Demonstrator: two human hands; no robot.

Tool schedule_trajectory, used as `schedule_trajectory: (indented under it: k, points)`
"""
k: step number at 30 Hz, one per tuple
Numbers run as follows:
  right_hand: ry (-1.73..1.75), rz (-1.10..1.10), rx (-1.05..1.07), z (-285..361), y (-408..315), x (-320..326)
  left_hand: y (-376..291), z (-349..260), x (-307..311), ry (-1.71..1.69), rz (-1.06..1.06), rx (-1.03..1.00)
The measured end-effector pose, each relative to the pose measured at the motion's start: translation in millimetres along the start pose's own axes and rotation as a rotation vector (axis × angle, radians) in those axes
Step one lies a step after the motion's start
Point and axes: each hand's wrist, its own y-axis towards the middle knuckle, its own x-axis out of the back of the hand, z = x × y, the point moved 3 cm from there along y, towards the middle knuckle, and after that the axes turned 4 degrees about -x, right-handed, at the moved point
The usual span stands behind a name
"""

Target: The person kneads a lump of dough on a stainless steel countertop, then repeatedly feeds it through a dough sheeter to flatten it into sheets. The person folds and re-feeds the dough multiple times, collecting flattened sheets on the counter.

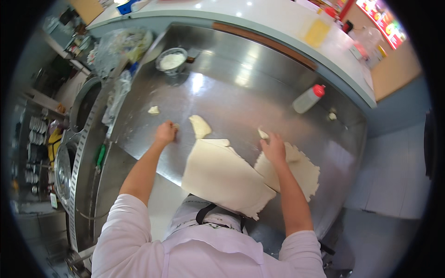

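A large rolled-out dough sheet (pixel 222 173) lies on the steel worktop in front of me, its near part hanging by the table's front edge. A second dough piece (pixel 302 166) with a ragged edge spreads to its right, partly under my right forearm. My right hand (pixel 274 148) pinches a small dough strip (pixel 263 133) above that piece's far left edge. Left of the large sheet, my left hand (pixel 165 132) has its fingers curled near the worktop; something small and blurred shows at the fingertips. A tapered dough scrap (pixel 200 126) touches the sheet's far left corner.
A small dough bit (pixel 153 110) lies farther left. Behind it stands a bowl of white flour (pixel 172 62). A squeeze bottle with a red cap (pixel 308 99) and another small dough lump (pixel 332 115) are at the right. A raised counter (pixel 222 14) borders the back; cooking equipment (pixel 85 104) stands left.
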Motion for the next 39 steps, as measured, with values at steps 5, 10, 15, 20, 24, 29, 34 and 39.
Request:
schedule_trajectory:
  k: [5,10,15,20,24,29,34,39]
  points:
    - [-0.267,0.107,-0.171,29,25,-26,0,17,40,0.069,-0.009,-0.062]
    - [-0.363,0.012,0.026,94,17,-40,41,51,80,0.154,-0.288,-0.132]
    - [0.161,0.168,0.109,213,34,-144,92,64,64,0.059,0.021,-0.161]
    - [0.028,0.365,0.039,253,34,-150,83,58,55,-0.262,0.061,-0.136]
    - [0.446,0.064,-0.015,235,-33,-87,53,1,30,-0.469,0.228,-0.338]
    - [0.910,-0.065,-0.527,137,-204,-27,5,-165,-41,-0.399,0.421,-0.674]
    - [0.903,-0.339,-0.985,61,-409,-17,-22,-315,-105,-0.325,0.417,-0.912]
    - [0.672,-0.558,-1.321,39,-599,-33,-35,-344,-158,0.214,0.434,-0.835]
